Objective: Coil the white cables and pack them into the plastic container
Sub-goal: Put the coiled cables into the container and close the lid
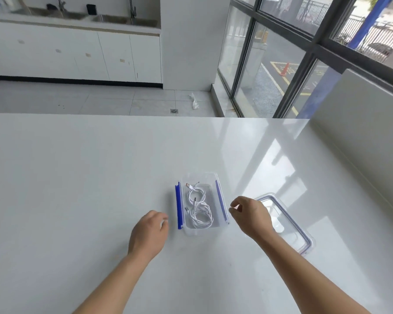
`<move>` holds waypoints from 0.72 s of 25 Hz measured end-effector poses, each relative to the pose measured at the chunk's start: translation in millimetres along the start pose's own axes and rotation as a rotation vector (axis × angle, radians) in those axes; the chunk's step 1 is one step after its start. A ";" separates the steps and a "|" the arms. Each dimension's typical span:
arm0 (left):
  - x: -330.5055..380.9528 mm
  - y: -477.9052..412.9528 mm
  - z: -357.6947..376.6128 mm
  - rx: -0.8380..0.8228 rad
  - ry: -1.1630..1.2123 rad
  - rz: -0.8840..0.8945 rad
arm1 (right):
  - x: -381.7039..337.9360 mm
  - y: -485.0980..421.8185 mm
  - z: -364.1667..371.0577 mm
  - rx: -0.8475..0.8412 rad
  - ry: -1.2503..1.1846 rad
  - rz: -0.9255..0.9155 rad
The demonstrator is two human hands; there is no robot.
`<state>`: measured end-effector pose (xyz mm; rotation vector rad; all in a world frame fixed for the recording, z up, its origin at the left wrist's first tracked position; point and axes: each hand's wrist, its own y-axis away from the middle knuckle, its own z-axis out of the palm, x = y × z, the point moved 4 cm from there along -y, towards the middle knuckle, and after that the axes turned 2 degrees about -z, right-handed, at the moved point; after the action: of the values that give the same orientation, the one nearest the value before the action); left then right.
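Observation:
A clear plastic container (192,231) with blue side latches stands open on the white table. Coiled white cables (199,208) lie inside it, one with an orange-tipped plug at the far end. My left hand (149,231) hovers just left of the container's blue latch, fingers curled loosely, holding nothing. My right hand (251,215) hovers just right of the container, fingers bent and slightly apart, empty. The clear lid (290,227) with a blue seal lies flat on the table to the right, partly hidden behind my right hand.
The white table (100,177) is glossy and ends at a far edge beyond the container. A low white wall (361,132) borders it on the right. Beyond are floor tiles, white cabinets with sinks, and large windows.

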<state>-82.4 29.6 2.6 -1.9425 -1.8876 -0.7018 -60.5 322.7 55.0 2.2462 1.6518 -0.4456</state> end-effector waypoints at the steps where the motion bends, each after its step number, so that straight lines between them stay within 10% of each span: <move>1: 14.9 -1.4 3.6 0.009 0.065 0.006 | 15.9 4.8 -1.0 0.005 0.012 0.030; 18: 65.4 -26.9 27.0 0.094 0.147 -0.173 | 119.4 31.5 20.6 -0.115 0.289 0.003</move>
<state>-106.5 100.4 14.8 -1.6393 -1.9754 -0.7677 2.2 407.4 -12.5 2.3109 1.7590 -0.0218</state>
